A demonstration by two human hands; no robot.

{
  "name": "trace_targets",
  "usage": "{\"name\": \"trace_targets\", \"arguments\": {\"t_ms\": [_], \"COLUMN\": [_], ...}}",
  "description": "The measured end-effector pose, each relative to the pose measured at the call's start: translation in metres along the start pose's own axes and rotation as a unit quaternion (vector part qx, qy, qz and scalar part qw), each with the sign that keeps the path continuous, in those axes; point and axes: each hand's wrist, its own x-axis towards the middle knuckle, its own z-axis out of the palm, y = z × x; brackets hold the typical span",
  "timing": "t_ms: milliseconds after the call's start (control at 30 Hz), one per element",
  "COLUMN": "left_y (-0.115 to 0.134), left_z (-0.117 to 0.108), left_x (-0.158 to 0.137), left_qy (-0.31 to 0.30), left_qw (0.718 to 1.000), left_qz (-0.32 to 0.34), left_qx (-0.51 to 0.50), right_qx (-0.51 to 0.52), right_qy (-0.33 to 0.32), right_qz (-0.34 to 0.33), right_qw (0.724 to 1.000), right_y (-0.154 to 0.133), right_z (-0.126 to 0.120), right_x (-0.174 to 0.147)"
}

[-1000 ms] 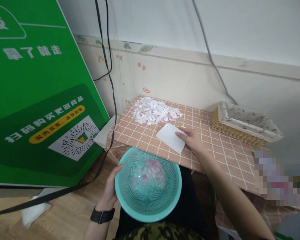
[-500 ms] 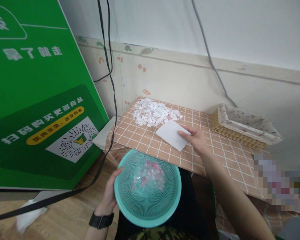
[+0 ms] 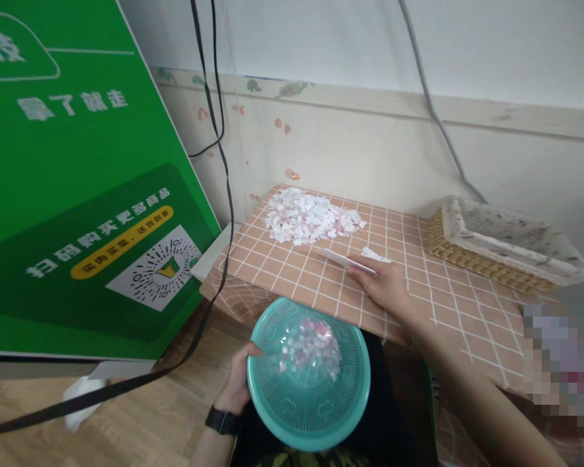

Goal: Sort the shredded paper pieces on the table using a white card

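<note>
My left hand (image 3: 241,376) grips the left rim of a round teal plastic colander (image 3: 311,405), held below the table's front edge. Inside it lie small white and pink scraps (image 3: 314,344), partly glossy. My right hand (image 3: 379,282) pinches a white card (image 3: 340,258), which stands nearly edge-on over the tabletop. Just behind the card, near my right fingers, sit a few white paper bits (image 3: 374,253). A larger heap of torn white and pinkish paper pieces (image 3: 309,217) is spread at the back of the table, beyond the card.
A brown checked cloth covers the table (image 3: 460,305). At its right back stands a wicker basket (image 3: 496,263) with a fabric lining. On the left, a large green panel (image 3: 73,162) rises beside a hanging black strap (image 3: 228,214). A blurred-out patch (image 3: 559,363) lies at right.
My right hand has turned the white card from lying flat to nearly edge-on. A few paper bits now show behind it. The whole view has shifted slightly, with the colander still in my left hand.
</note>
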Motion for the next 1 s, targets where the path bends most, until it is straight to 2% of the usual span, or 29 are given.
{"name": "trace_targets", "arguments": {"t_ms": [167,267,333,433,567,733,867,1000], "left_y": [-0.017,-0.026,-0.03,-0.034,-0.033,-0.029,-0.028,-0.03], "left_z": [0.016,0.026,0.027,0.021,0.014,0.023,0.03,0.029], "left_x": [0.007,0.01,0.012,0.014,0.018,0.023,0.024,0.025], "left_qy": [0.009,0.02,0.015,0.02,0.024,0.017,0.014,0.036], "left_qw": [1.0,1.0,1.0,0.999,0.999,1.0,1.0,0.999], "left_qz": [-0.014,0.005,0.008,0.036,0.029,0.011,0.019,0.025], "left_qx": [0.003,0.009,0.011,0.015,0.013,0.003,0.001,0.011], "right_qx": [0.048,0.079,0.074,0.061,0.077,0.059,0.044,0.011], "right_qy": [0.01,0.003,-0.027,-0.045,-0.018,-0.054,-0.037,-0.035], "right_qz": [0.07,0.037,0.018,0.026,0.039,0.056,0.04,0.01], "right_qw": [0.996,0.996,0.997,0.997,0.996,0.995,0.998,0.999], "right_y": [0.011,0.009,0.008,0.01,0.016,0.02,0.021,0.022], "right_z": [0.01,0.016,0.017,0.015,0.01,0.008,0.007,0.008], "right_x": [0.037,0.063,0.074,0.076,0.07,0.069,0.07,0.069]}}
